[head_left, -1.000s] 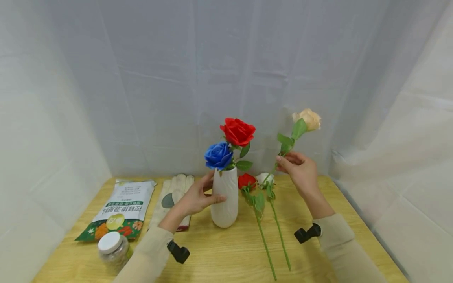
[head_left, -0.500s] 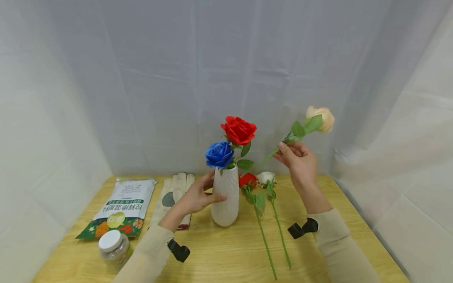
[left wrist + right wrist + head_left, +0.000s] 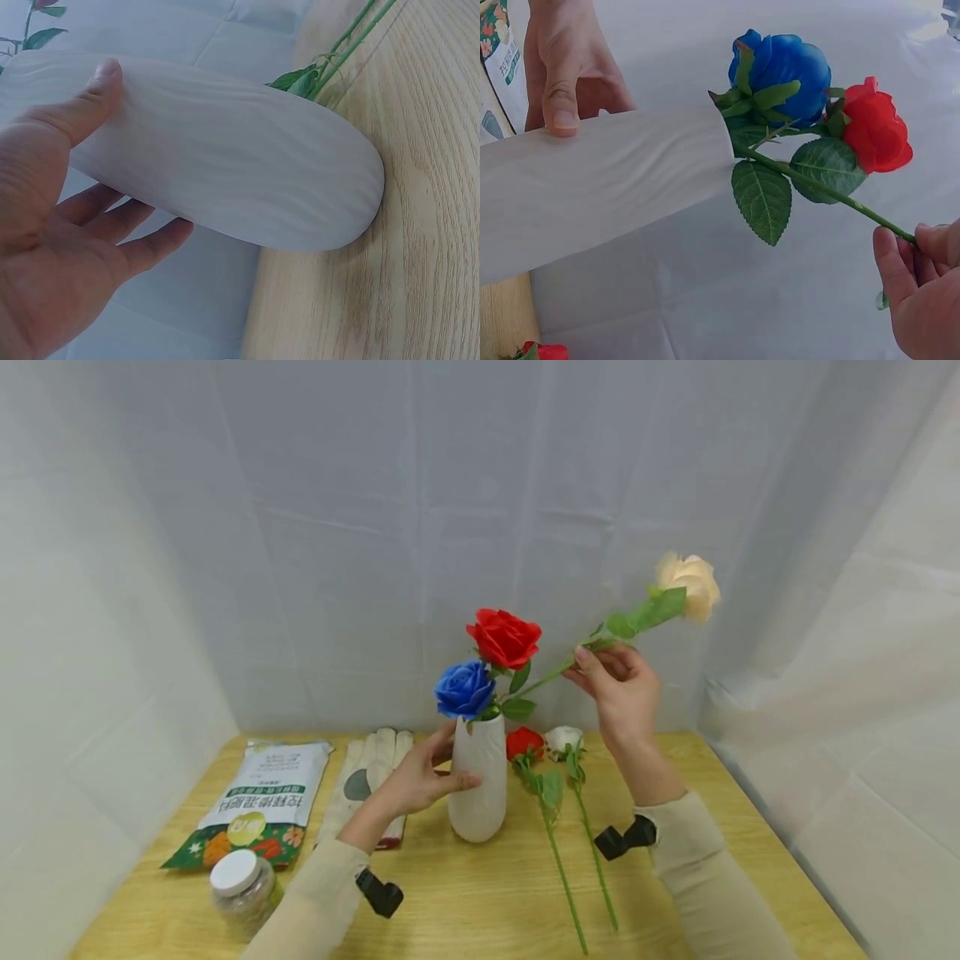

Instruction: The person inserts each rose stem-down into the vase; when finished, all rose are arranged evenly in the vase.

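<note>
Left hand (image 3: 415,779) stayed wrapped about the white vase (image 3: 476,781) on the bench (image 3: 480,893), thumb in front, fingers (image 3: 142,244) curved round the back, steadying it upright beside the gloves (image 3: 365,777). Blue rose (image 3: 463,688) and red rose (image 3: 504,637) unchanged in the neck. Further right, right hand (image 3: 618,689) had risen, pinching the stem of the cream rose (image 3: 690,587), now tipped flatter, stem end swung to the vase mouth. Insertion seemingly close; red and white roses (image 3: 546,742) still lying on the bench
</note>
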Available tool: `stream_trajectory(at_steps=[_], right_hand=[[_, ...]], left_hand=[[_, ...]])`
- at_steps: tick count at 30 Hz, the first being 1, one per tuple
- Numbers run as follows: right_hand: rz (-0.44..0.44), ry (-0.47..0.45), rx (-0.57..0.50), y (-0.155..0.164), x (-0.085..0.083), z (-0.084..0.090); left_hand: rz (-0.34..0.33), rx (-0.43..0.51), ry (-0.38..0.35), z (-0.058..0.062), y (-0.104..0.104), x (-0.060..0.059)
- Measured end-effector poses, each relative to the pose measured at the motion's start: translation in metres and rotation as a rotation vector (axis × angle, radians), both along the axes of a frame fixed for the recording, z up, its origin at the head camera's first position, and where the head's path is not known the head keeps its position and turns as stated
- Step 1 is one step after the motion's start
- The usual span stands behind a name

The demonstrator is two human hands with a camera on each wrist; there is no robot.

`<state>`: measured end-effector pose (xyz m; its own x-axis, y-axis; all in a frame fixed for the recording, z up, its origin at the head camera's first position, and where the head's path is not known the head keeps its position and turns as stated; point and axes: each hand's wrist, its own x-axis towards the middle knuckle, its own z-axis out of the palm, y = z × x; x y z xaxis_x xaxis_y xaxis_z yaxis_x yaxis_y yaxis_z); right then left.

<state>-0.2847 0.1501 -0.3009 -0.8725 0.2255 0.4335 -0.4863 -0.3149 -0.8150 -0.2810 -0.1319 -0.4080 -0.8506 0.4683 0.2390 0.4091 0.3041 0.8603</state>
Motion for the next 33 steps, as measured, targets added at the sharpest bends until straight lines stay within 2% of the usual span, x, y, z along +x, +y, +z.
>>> stream_trajectory(at_steps=[9, 16, 24, 29, 33], right_hand=[[0.053, 0.066, 0.12, -0.011, 0.001, 0.004], [0.063, 0.107, 0.152, -0.016, 0.0, 0.003], [0.015, 0.207, 0.269, -0.018, -0.001, 0.006], [0.02, 0.194, 0.403, -0.025, 0.0, 0.001], [-0.004, 0.129, 0.502, -0.035, 0.001, -0.008]], left_hand=[[0.0, 0.001, -0.002, 0.0, -0.002, -0.001], [0.016, 0.002, -0.055, 0.0, -0.002, 0.0], [-0.011, 0.015, -0.003, 0.0, 0.0, 0.0], [-0.009, 0.018, -0.018, 0.001, -0.001, 0.0], [-0.009, 0.026, -0.028, 0.0, 0.0, 0.0]])
